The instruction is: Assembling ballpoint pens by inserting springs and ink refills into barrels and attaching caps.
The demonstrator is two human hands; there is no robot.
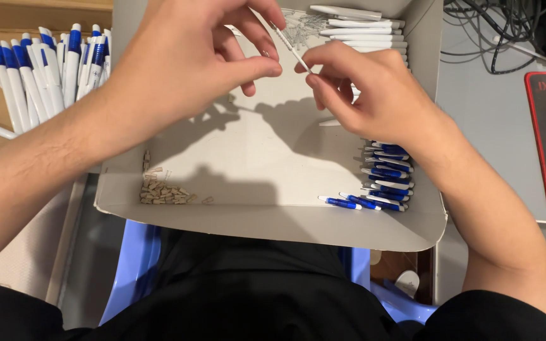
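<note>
Two bare hands work above a shallow white cardboard tray (266,221) resting on the person's lap. Left hand (184,57): thumb and fingers pinched together at one end of a thin white ink refill (291,47). Right hand (368,95): thumb and forefinger closed on the other end of the same refill, which hangs tilted above the tray's bare middle.

Risk, tray: it appears balanced on the knees; a leg shift could tip it and spill everything.

Risk, blue-and-white pen parts (387,180): stacked just under the right wrist; a lowered forearm could scatter them.

Risk, white barrels (364,28): near the right fingers; a sweep could roll them.

Risk, refill: thin and likely flexible; uneven pinch force could bend or drop it.

Risk, small tan pieces (162,192): loose near the front lip, likely to slide out.
</note>
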